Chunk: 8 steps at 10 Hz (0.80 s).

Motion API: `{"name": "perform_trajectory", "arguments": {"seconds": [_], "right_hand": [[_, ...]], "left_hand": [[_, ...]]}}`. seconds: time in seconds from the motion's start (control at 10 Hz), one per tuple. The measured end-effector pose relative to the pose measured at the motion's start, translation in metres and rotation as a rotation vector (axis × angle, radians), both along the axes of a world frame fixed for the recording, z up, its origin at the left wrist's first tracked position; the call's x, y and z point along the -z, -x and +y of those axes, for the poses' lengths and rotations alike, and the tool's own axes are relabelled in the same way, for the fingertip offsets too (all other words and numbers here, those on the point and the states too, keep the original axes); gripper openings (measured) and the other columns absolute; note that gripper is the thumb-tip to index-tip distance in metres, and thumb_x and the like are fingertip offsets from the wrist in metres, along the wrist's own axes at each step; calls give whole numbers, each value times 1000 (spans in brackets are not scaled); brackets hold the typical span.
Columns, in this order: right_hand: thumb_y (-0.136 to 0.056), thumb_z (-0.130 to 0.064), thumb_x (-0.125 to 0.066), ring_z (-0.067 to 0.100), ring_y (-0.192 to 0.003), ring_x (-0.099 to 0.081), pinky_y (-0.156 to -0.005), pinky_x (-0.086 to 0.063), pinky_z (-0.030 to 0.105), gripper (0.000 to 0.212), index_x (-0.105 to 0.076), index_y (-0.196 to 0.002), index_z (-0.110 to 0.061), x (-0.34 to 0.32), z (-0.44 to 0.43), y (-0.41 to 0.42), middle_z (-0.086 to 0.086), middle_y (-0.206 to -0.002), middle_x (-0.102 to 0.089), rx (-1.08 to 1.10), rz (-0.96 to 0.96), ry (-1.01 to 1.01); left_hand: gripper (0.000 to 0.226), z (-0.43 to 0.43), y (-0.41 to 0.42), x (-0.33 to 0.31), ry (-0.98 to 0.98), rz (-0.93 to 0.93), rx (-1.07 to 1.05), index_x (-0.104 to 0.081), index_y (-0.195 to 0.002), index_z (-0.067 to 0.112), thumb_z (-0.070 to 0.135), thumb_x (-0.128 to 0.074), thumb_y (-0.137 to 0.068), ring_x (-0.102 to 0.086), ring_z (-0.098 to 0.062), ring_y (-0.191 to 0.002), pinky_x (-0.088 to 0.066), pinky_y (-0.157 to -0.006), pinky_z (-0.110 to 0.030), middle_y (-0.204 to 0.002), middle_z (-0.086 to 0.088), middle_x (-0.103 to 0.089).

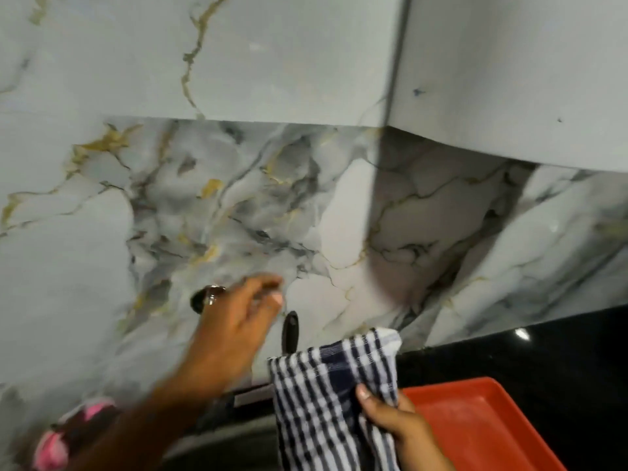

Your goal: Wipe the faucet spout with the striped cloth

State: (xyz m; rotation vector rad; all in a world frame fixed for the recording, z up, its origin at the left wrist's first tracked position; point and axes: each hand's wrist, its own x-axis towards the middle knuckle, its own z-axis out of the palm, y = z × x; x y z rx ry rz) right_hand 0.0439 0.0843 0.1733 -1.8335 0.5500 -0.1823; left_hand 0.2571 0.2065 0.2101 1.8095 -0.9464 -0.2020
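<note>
My right hand [397, 426] grips the striped cloth [326, 396], a white cloth with dark blue stripes, at the lower middle. The cloth hangs bunched up and covers most of the faucet. Only a dark upright piece of the faucet [289, 331] shows just above the cloth, against the marble wall. My left hand [238, 321] reaches forward with fingers spread, blurred by motion, next to a shiny wall-mounted faucet knob [208, 295]. The hand holds nothing. The spout itself is hidden behind the cloth.
A marble-patterned wall [238, 198] fills the view, with pale cabinets [509, 79] overhead. A red tray [482, 426] lies on the black countertop [543, 351] at the right. Something pink [54, 447] sits blurred at the lower left. The dark sink edge [238, 433] lies below the faucet.
</note>
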Motion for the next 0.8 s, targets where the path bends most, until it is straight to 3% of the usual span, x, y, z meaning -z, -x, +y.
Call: {"name": "perform_trajectory", "arguments": {"seconds": [0.1,0.2,0.3,0.4,0.5,0.6,0.7,0.8], "right_hand": [[-102,-5,-27,25,-146,-22,-105,-17,16,44,-23,-142,12,21,-28,45,22,-157,-15,396,-169,-410],[-97,0,-39,34,-114,-63,-87,-56,35,32,-58,-121,7,36,-57,74,28,-135,-54,410,-36,-724],[-89,-8,-54,34,-97,-72,-87,-54,42,25,-72,-106,-3,57,-90,106,20,-109,-74,363,69,-738],[-85,-11,-61,31,-99,-72,-97,-51,48,26,-71,-109,-10,90,-142,130,14,-107,-76,383,216,-646],[-77,-8,-67,36,-99,-71,-98,-50,55,31,-71,-108,-6,127,-188,143,18,-106,-75,498,299,-581],[-74,-8,-70,37,-94,-72,-95,-51,57,30,-72,-103,-2,169,-218,149,19,-101,-76,596,304,-571],[-69,-9,-75,31,-81,-69,-82,-55,41,22,-70,-90,-2,203,-232,156,16,-88,-76,692,319,-529],[-54,-17,-77,25,-66,-59,-63,-46,33,33,-66,-84,-7,220,-237,159,19,-83,-70,822,340,-431]], "left_hand": [[24,-39,79,69,25,949,-3,-70,-115,7,19,-57,-99,-70,-18,-85,-54,-81,-31,-88,-5,-80],[11,-65,145,122,-216,983,70,-71,-93,9,2,-63,-96,-68,2,-62,-55,-68,-15,-64,6,-77],[23,-94,185,168,-293,1085,56,-72,-108,17,10,-76,-86,-72,-21,-95,-55,-98,-48,-101,-5,-78],[27,-137,210,193,-310,1219,-31,-68,-119,13,5,-66,-93,-70,-32,-103,-56,-94,-52,-113,-11,-74],[21,-180,229,207,-318,1307,-109,-67,-112,12,2,-54,-99,-70,-32,-95,-59,-78,-42,-110,-15,-72],[25,-211,236,224,-341,1415,-103,-64,-120,9,6,-52,-98,-72,-31,-91,-59,-69,-38,-105,-17,-74],[36,-229,240,232,-380,1427,-55,-56,-131,0,0,-49,-96,-65,-30,-83,-55,-71,-38,-95,-18,-67],[34,-227,244,220,-380,1441,-16,-55,-128,2,3,-53,-94,-62,-33,-94,-51,-75,-39,-108,-20,-66]]}}
